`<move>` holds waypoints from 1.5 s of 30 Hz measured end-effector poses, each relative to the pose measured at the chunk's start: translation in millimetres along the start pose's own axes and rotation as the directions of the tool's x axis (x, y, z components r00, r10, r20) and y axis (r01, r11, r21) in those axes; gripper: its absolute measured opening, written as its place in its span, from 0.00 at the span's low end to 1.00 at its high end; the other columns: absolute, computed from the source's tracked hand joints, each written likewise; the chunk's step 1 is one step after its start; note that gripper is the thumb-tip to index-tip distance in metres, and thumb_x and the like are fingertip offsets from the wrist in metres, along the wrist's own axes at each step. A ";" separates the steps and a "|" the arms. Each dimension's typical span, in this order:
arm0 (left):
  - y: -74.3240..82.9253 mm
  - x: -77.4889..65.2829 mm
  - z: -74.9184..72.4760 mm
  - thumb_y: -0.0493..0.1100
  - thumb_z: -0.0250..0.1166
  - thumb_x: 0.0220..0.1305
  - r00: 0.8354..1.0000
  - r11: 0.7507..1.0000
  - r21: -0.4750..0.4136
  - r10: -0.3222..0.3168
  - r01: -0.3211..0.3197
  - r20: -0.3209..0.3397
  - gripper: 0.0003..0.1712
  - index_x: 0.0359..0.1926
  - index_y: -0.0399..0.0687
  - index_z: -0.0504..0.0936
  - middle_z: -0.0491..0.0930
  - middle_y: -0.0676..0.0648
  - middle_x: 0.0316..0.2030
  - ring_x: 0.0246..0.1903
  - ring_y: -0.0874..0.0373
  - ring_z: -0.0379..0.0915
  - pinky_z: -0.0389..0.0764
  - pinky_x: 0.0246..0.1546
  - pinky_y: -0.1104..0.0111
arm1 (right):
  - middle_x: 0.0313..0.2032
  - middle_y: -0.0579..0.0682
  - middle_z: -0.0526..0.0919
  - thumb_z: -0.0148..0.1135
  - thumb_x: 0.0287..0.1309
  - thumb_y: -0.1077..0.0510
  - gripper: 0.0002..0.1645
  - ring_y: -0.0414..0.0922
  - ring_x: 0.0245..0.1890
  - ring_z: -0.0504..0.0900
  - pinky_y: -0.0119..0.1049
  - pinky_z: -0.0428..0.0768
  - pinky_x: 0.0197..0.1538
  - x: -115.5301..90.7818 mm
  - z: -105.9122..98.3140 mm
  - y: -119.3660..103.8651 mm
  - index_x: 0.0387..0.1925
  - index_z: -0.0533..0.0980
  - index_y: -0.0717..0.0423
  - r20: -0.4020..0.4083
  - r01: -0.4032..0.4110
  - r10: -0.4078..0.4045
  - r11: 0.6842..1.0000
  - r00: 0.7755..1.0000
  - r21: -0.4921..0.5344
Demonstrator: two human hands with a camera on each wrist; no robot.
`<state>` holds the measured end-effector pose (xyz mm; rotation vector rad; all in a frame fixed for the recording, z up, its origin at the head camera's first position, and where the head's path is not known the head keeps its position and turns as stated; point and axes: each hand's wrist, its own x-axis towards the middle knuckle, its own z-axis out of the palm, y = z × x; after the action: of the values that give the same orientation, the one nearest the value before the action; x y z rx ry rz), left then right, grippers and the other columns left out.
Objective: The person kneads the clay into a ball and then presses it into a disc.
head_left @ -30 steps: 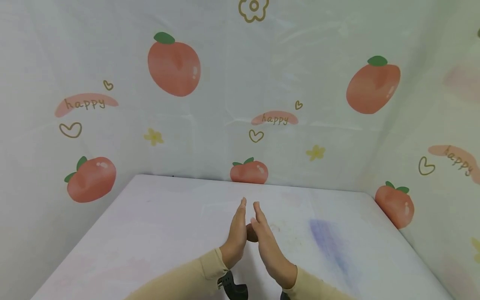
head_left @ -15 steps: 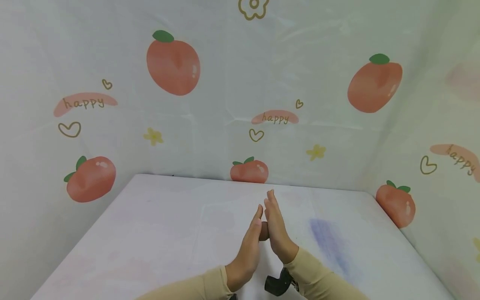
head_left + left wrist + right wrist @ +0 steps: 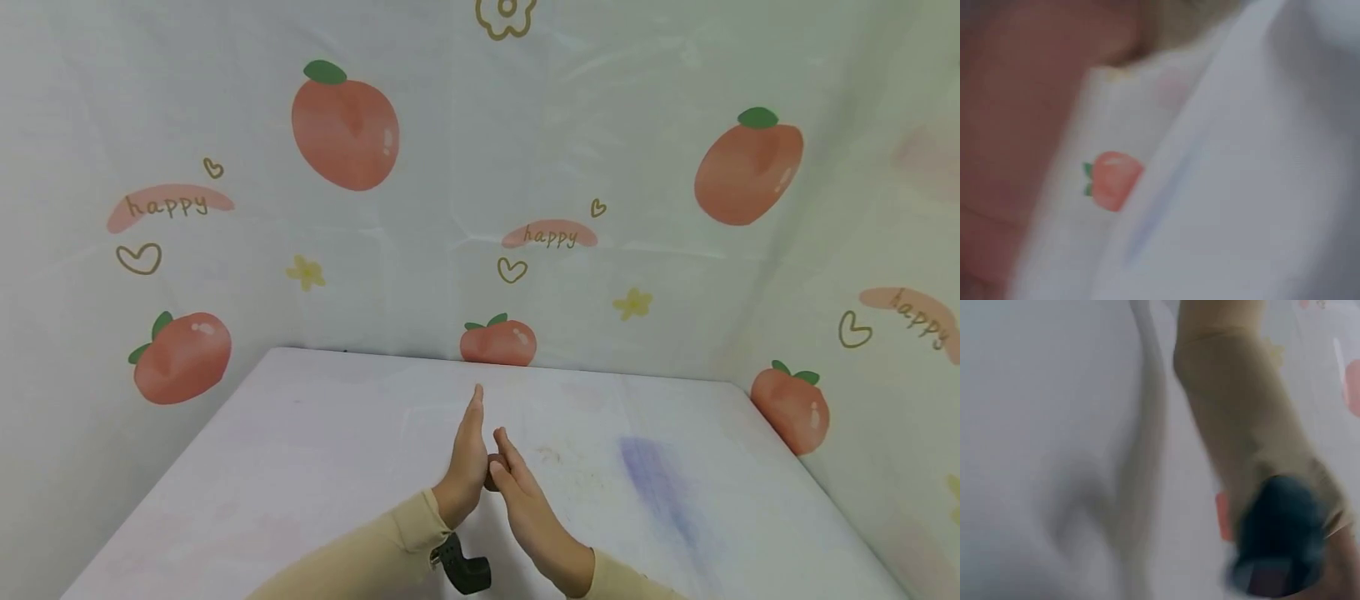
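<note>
In the head view a small round brown lump (image 3: 491, 484) sits between my two palms, above the table; its material cannot be made out. My left hand (image 3: 463, 471) has straight fingers pointing up and forward, its palm against the lump's left side. From the right, my right hand (image 3: 538, 518) presses on it with straight fingers, lower and nearer than the left. The hands cover most of the lump. Blurred skin (image 3: 1029, 125) fills the left of the left wrist view. Neither wrist view shows the lump.
The white table (image 3: 337, 450) bears a blue-violet smear (image 3: 660, 487) on the right. Behind it hangs a pale curtain (image 3: 442, 167) printed with peaches. A black camera mount (image 3: 465, 571) hangs under the left wrist. The right wrist view shows a beige sleeve (image 3: 1235, 406).
Both hands shifted right, the right one sliding forward past the left; now they are back left, with the left fingertips farther forward. The brown lump moved along between the palms.
</note>
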<state>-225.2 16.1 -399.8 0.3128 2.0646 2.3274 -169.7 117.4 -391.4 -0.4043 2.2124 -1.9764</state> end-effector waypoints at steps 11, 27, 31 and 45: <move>-15.8 -34.9 22.6 0.55 0.25 0.79 0.982 1.000 0.023 -0.010 0.006 0.186 0.35 0.76 0.39 0.39 0.37 0.41 0.77 0.75 0.44 0.26 0.32 0.72 0.44 | 0.77 0.54 0.41 0.36 0.76 0.49 0.36 0.53 0.76 0.34 0.57 0.36 0.74 29.7 -25.3 -18.1 0.76 0.41 0.59 -0.238 0.041 -0.041 0.999 0.970 -0.007; 12.2 -8.6 10.2 0.54 0.29 0.79 0.996 0.995 -0.047 0.084 -0.083 0.014 0.35 0.76 0.38 0.42 0.39 0.42 0.77 0.76 0.47 0.29 0.34 0.73 0.47 | 0.75 0.62 0.34 0.25 0.76 0.42 0.40 0.59 0.75 0.30 0.64 0.38 0.71 16.7 -12.5 18.6 0.74 0.36 0.66 -0.045 -0.091 0.091 0.996 0.995 -0.007; 4.8 -3.0 7.5 0.55 0.30 0.78 0.999 0.999 -0.032 0.032 -0.032 -0.001 0.35 0.76 0.40 0.41 0.38 0.43 0.77 0.76 0.47 0.29 0.33 0.73 0.46 | 0.76 0.61 0.34 0.30 0.76 0.41 0.41 0.58 0.75 0.31 0.65 0.41 0.71 7.9 -7.7 8.4 0.75 0.36 0.64 -0.025 -0.073 0.073 0.997 0.997 0.002; -9.7 -33.9 24.8 0.59 0.24 0.78 0.974 0.999 0.012 -0.045 0.043 0.224 0.37 0.76 0.42 0.36 0.35 0.44 0.77 0.75 0.47 0.25 0.31 0.72 0.43 | 0.77 0.48 0.33 0.31 0.76 0.45 0.37 0.49 0.76 0.29 0.58 0.31 0.73 27.4 -29.1 -22.5 0.77 0.36 0.53 -0.192 0.090 -0.088 0.996 0.977 0.000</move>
<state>-189.2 36.8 -411.4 0.4989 1.9533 2.1476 -201.8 134.8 -363.7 -0.3291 2.3365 -2.1538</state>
